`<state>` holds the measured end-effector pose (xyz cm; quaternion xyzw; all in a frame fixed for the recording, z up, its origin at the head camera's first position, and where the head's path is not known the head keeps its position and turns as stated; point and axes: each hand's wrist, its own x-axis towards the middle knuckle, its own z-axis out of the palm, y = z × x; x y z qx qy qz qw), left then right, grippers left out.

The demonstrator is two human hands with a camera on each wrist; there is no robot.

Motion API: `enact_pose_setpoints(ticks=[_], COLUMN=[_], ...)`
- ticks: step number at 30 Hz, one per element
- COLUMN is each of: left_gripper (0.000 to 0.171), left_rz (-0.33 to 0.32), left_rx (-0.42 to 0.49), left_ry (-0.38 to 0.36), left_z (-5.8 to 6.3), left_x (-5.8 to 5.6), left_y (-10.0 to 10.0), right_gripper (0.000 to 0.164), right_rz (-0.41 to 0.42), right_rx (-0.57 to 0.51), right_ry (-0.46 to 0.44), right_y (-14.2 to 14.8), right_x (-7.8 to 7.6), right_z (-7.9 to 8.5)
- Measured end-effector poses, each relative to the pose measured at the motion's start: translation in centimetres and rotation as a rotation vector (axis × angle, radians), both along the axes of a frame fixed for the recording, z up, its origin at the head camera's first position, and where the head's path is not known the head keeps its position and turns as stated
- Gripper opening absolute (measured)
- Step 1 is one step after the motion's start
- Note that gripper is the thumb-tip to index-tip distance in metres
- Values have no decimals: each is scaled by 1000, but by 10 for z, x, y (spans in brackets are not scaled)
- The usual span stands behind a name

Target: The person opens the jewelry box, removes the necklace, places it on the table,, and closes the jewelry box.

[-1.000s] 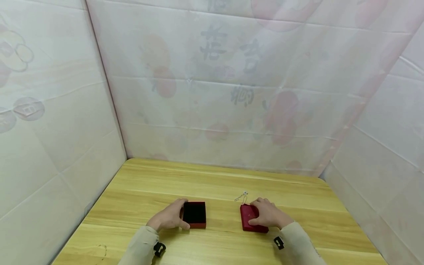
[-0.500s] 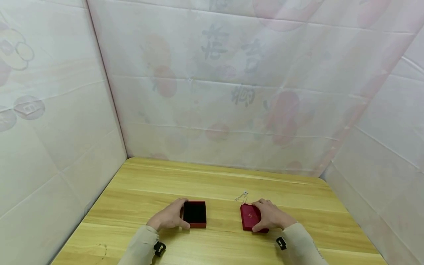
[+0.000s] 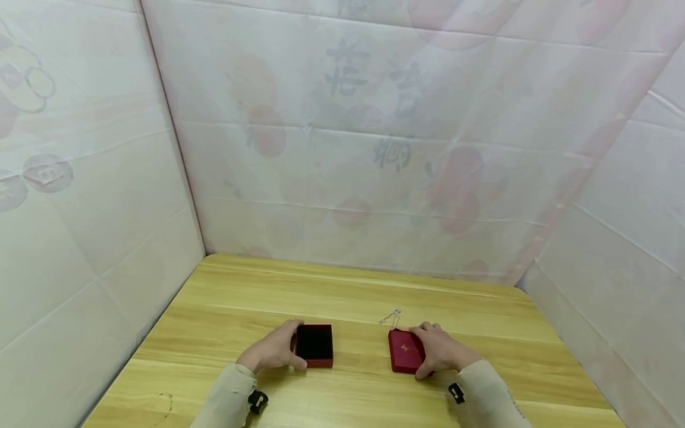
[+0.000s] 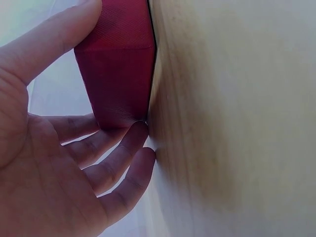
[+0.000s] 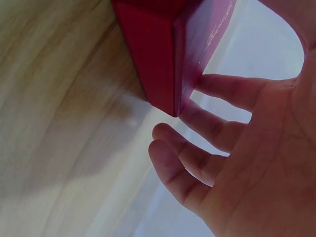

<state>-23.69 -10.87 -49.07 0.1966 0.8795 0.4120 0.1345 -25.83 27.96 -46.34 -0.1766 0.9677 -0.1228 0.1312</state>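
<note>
A small red jewelry box (image 3: 319,363) with a black inside stands open-topped on the table. My left hand (image 3: 273,348) grips it from the left, thumb at the near side and fingers at the far side. The left wrist view shows its red wall (image 4: 118,81) between thumb and fingers. My right hand (image 3: 441,349) holds a red box lid (image 3: 404,351) with a gold emblem facing up, thumb at the near edge and fingers at the far edge. In the right wrist view, two fingers touch the lid's side (image 5: 153,54). Both pieces sit on the table.
A thin silver chain necklace (image 3: 396,311) with a small pendant lies just beyond the lid, its chain running to the lid's far edge. The wooden table (image 3: 342,291) is bounded by pale printed cloth walls (image 3: 332,178) at the back and sides.
My right hand has slid right across the lid, its thumb moving to the near right corner, so the gold emblem shows. The left hand, box and necklace stay put.
</note>
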Motion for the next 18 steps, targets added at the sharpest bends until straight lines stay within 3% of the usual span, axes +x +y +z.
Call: enact_pose_setpoints(ticks=[10,18], left_gripper=[92,95], left_rz=[-13,-8], left_rx=[-7,7], left_ry=[21,9], left_z=[1,0], left_x=[2,1], left_y=[0,0], right_gripper=[91,89], right_rz=[21,33], right_rx=[21,-25], right_ry=[26,24], right_y=[1,4], right_x=[1,0], right_z=[-3,-6])
